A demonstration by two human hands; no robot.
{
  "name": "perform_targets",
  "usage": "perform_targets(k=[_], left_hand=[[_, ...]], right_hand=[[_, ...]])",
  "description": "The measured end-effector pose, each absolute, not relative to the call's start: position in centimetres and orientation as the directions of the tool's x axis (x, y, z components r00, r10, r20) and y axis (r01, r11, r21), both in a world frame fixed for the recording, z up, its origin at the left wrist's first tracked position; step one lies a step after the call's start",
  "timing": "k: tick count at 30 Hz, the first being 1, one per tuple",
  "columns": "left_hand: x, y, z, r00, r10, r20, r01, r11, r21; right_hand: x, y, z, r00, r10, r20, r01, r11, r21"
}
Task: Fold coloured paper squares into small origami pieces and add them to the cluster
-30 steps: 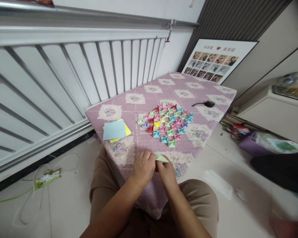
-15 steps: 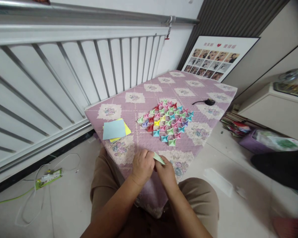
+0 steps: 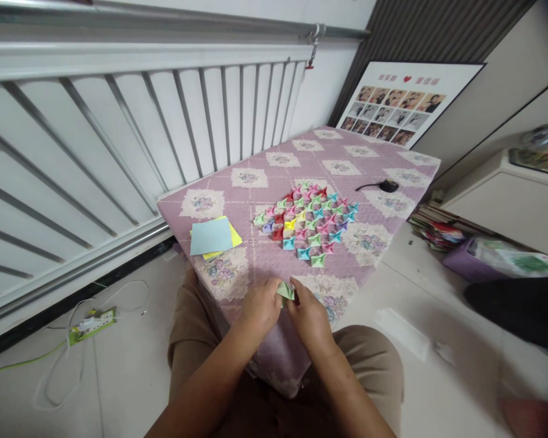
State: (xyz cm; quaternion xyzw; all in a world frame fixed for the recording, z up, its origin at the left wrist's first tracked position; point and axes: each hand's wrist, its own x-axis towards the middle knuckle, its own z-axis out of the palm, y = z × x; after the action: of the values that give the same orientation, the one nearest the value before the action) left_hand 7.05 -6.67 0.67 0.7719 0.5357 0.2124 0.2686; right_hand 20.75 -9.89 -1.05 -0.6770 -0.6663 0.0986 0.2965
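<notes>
1. Done: a big batch of folded pcs [image 3: 301, 233], i.e. red, pink, green, yellow, blue & purple, lies in an approx. diamond layout on the desk [image 3: 265, 263]. Judging by their matching pinched shape, all look finished.
2. In work: one green pc [image 3: 285, 291], btwn the two hands, over the desk's near end, nearer the person than the batch. Looks part-folded; exact stage can't tell, as fingers hide much of it.
3. Left: flat stock, i.e. a blue sheet [image 3: 211, 236] atop yellow ppr [image 3: 235, 236], lies near the desk's L edge, not yet folded. No. of sheets: can't tell.
4. L hand [image 3: 261, 304]: grip narrow, on the green pc's L side. Back of hand up, fingers curled in; thumb mostly hidden.
5. R hand [image 3: 309, 310]: grip also narrow, on the green pc's R side, fingers pointing fwd & inward, back of hand up.
6. Arms: both forearms rise from bottom of view, angle in & form a V twd the green pc, above the lap. Whether wrists rest on the desk: can't tell.
</notes>
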Motion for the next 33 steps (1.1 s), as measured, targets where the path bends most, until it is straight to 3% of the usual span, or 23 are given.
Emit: perform_targets(k=[7, 14, 20, 26, 33], left_hand=[[7.0, -6.4, -0.7, 0.309, 0.951, 0.031, 0.567, -0.210, 0.797], [7.2, -6.8, -1.9, 0.282, 0.957, -0.064, 0.378, -0.050, 0.924], [7.0, -6.9, -2.9, 0.289, 0.947, -0.141, 0.293, 0.053, 0.955], [6.1, -6.8, -4.2, 0.340, 0.926, -0.162, 0.500, -0.032, 0.865], [5.2, -7.7, -3.1, 0.429, 0.885, -0.179, 0.799, -0.279, 0.532]], right_hand=[[21.0, -10.0, -1.7, -0.033, 0.936, 0.350, 0.868, 0.201, -0.455], [21.3, -10.5, -3.1, 0.102, 0.951, 0.293, 0.866, 0.061, -0.497], [21.7, -10.7, -2.6, -0.100, 0.933, 0.344, 0.875, 0.248, -0.417], [22.0, -10.8, -4.3, -0.251, 0.900, 0.356, 0.881, 0.365, -0.302], [21.6, -11.0, -6.3, -0.282, 0.907, 0.313, 0.896, 0.365, -0.252]])
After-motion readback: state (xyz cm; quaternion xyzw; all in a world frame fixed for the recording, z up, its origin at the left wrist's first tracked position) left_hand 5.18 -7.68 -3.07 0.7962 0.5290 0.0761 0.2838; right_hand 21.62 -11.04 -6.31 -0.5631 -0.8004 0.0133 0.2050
